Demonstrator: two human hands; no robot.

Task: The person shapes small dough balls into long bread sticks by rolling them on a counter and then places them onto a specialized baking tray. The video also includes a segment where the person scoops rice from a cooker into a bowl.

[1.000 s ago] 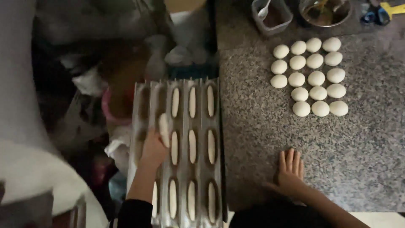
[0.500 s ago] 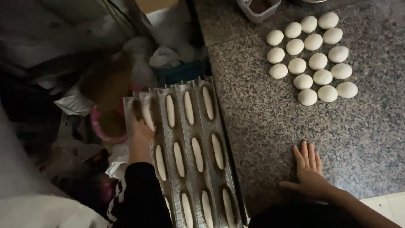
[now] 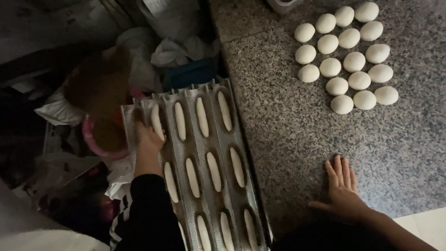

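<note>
left hand (image 3: 147,137): on dough stick (image 3: 157,122), grip unclear | right hand (image 3: 343,183): flat, spread | tray (image 3: 241,144): bottom cropped

The baking tray (image 3: 204,162) is perforated metal with a dull grey sheen, pressed into long channels. The dough sticks (image 3: 202,116) lying in it look soft, smooth and matt. Right of the tray, the counter (image 3: 288,121) is speckled granite, polished with a faint gloss. The dough balls (image 3: 346,56) on it are smooth, pale and matt. Left of the tray sits crumpled thin plastic (image 3: 60,114).
</note>
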